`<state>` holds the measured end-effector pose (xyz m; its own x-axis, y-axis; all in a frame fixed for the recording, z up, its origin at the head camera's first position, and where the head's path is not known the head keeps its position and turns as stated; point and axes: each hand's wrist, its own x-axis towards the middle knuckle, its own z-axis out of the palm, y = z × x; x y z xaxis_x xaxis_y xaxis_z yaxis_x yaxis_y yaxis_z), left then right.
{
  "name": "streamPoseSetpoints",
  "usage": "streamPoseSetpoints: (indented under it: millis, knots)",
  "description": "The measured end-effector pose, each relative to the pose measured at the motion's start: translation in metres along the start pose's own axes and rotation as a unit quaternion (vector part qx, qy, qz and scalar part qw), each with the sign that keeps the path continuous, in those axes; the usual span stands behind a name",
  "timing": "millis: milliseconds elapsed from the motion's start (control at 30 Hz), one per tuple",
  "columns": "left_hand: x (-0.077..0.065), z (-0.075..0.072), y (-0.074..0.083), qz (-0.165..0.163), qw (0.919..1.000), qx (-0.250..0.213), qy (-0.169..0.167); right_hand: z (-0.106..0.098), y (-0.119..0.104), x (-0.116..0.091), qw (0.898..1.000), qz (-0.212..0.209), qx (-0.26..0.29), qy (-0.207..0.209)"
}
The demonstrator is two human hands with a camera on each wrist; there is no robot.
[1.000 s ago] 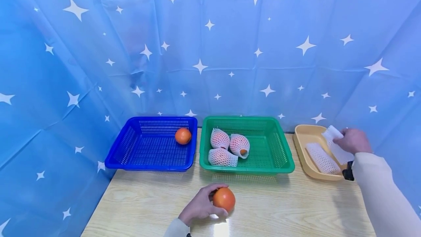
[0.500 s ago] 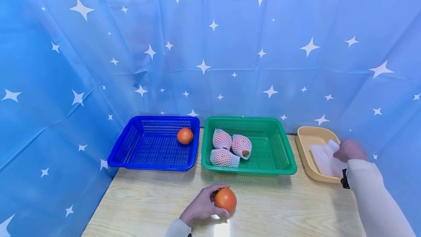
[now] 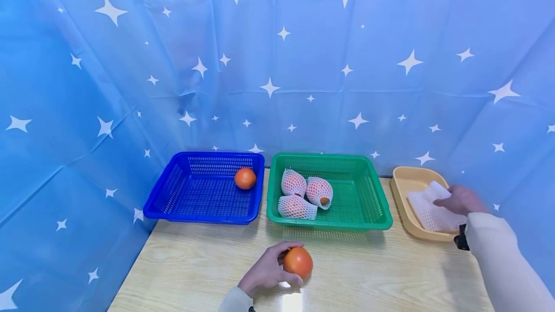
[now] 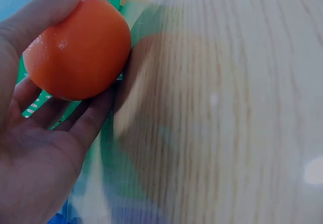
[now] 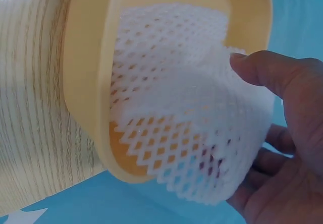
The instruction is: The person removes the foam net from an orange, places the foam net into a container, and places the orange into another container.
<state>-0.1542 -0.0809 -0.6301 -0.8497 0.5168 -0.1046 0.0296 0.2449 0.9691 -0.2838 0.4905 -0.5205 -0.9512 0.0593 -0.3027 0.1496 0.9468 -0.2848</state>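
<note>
My left hand (image 3: 272, 267) curls round an orange (image 3: 298, 262) on the table, thumb on the near side and fingers on the far side. Up close in the left wrist view, the thumb lies across the top of the orange (image 4: 81, 45) and the fingertips reach below it. Over at the right, my right hand (image 3: 463, 200) grips a white foam net sleeve (image 3: 439, 215) above the yellow tray (image 3: 402, 208). The right wrist view has the thumb on top of that net sleeve (image 5: 202, 118) and the other fingers under it. Another net sleeve (image 5: 171, 24) lies partly covered in the tray.
A green basket (image 3: 329, 225) behind the orange holds three fruits in net sleeves (image 3: 297, 207). To its left, a blue basket (image 3: 199, 218) contains one bare orange (image 3: 245, 178). A blue star-patterned curtain (image 3: 303, 61) hangs close behind the containers.
My right hand has shifted the net sleeve about within the tray; it was raised at an angle and now overlaps the other one. My left hand stays on the orange.
</note>
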Motion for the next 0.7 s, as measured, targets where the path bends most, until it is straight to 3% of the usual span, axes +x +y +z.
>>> streamPoseSetpoints:
  millis: [167,433,700]
  knots:
    - [0.0,-0.001,-0.001,-0.005,1.0,-0.003,-0.001,-0.001,0.007,-0.006,1.0,-0.001,0.006,0.029]
    - [0.003,-0.001,-0.002,-0.018,0.9998,-0.005,0.002,-0.004,0.01,-0.015,1.0,0.003,0.017,0.017]
    - [0.003,-0.001,-0.001,-0.018,0.9998,-0.01,-0.003,-0.002,-0.008,-0.027,0.999,-0.009,0.029,0.029]
